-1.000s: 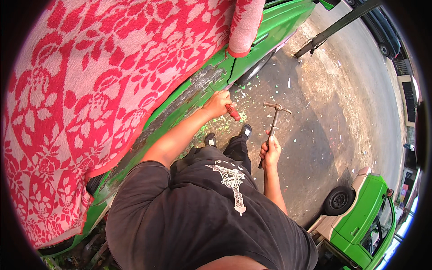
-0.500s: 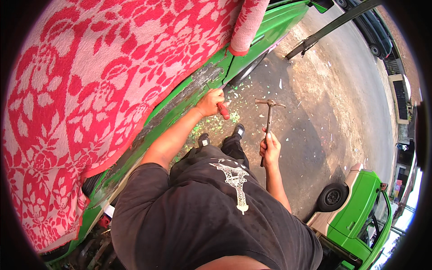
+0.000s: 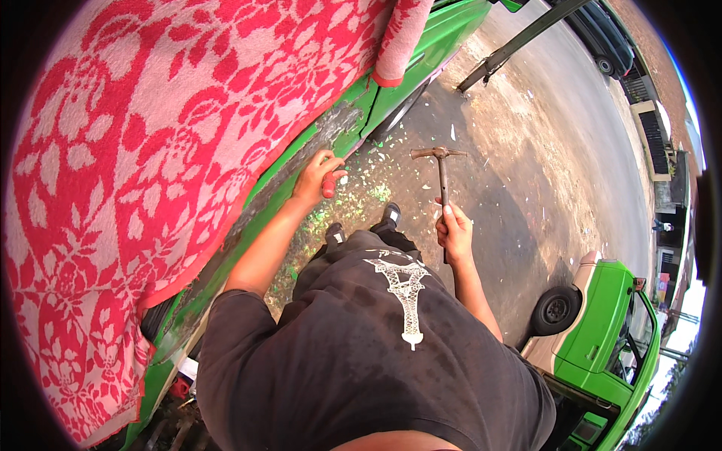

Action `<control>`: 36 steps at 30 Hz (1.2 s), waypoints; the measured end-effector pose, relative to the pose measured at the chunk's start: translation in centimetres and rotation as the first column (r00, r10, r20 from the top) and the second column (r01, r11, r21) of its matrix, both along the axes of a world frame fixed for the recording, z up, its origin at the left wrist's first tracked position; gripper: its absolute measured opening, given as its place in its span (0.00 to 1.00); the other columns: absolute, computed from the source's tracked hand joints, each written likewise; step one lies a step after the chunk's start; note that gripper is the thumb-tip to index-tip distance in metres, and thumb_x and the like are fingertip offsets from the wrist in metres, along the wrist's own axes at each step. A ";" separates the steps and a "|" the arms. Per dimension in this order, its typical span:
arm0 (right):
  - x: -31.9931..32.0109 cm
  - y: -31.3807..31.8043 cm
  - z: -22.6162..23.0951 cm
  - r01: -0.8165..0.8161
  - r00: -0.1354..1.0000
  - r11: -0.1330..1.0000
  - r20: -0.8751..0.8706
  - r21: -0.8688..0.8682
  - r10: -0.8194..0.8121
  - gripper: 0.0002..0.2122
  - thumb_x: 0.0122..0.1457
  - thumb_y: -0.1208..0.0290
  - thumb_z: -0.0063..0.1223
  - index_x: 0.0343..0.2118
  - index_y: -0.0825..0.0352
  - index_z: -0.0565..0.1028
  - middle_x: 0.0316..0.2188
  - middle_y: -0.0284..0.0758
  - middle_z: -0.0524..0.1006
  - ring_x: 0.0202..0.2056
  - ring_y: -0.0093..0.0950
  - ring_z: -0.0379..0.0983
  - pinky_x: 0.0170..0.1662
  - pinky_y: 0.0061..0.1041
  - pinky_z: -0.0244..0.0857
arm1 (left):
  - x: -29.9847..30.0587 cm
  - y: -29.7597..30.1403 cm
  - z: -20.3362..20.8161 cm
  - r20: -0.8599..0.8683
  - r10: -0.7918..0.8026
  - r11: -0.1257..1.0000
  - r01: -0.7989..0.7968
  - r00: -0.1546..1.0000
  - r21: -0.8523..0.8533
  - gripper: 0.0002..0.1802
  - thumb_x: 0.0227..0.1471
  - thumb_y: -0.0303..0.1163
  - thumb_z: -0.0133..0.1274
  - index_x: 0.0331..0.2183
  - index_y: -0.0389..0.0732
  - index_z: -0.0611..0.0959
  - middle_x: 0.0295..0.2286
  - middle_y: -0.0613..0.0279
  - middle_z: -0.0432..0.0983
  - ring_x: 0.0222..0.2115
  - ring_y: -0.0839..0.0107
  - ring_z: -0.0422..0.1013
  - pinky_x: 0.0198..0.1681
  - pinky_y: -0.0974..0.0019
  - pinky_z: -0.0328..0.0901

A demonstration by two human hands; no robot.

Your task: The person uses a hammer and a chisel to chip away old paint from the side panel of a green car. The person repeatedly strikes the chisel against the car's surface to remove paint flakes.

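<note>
My left hand (image 3: 314, 179) is closed around a tool with a red handle (image 3: 329, 185). Its working end is hidden by the fingers and lies toward the green car body (image 3: 338, 135), where the paint is scraped to grey, so I cannot tell its kind. In my right hand (image 3: 456, 231), a hammer (image 3: 443, 180) with a narrow rusty head is gripped by its dark handle. The hammer head points away from me, apart from the car. A red and pink floral blanket (image 3: 173, 150) drapes over the car just left of my left hand.
Green paint flakes (image 3: 368, 197) litter the ground around my shoes (image 3: 390, 213). A slanted post (image 3: 519, 45) stands at the far right. Behind it is a dark vehicle (image 3: 602, 41). A green pickup (image 3: 602, 319) with a black wheel (image 3: 556, 310) is at the lower right.
My left hand has shifted left and nearer along the scraped panel with the red-handled tool. The hammer stays in my right hand, nearly in place. The whole view has shifted slightly.
</note>
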State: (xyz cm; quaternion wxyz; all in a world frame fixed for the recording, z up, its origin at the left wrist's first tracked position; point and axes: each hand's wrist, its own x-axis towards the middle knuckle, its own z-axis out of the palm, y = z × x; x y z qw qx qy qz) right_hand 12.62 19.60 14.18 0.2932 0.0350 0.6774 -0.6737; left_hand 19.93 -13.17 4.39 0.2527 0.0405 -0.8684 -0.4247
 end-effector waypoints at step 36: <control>-12.6 4.1 -1.4 -0.312 0.950 0.949 -0.020 -0.031 0.312 0.15 0.66 0.65 0.47 0.52 0.64 0.74 0.18 0.19 0.58 0.18 0.10 0.52 0.19 0.14 0.46 | -5.9 6.3 0.9 0.165 0.201 0.973 -0.177 0.966 -0.152 0.17 0.38 0.15 0.53 0.34 0.40 0.80 0.45 0.57 0.77 0.44 0.57 0.72 0.48 0.60 0.66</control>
